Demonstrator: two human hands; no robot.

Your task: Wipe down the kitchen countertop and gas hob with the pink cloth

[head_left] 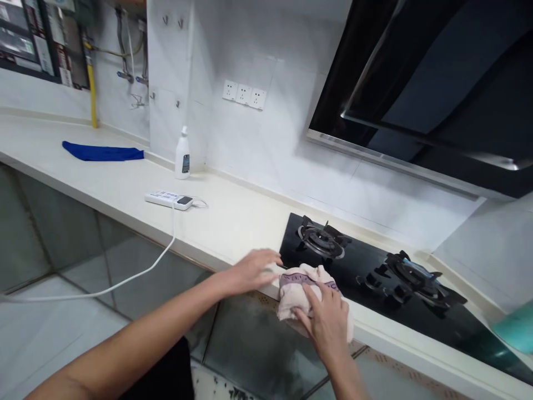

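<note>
A pale pink towel (291,297) with a purple lettered band is bunched up at the front edge of the black gas stove (353,266). My right hand (328,319) grips it from the near side, thumb and fingers pressed into the folds. Just left of the towel, my left hand (254,270) hovers over the counter's front edge with its fingers apart and nothing in them. Part of the towel hangs past the edge below my right hand.
On the pale counter (233,222) lie a white power bank (166,199) with a trailing white cable (141,272) and a blue cloth (104,151). A white bottle (182,155) stands by the wall. A black range hood (437,83) overhangs the burners. Something teal (516,328) is at far right.
</note>
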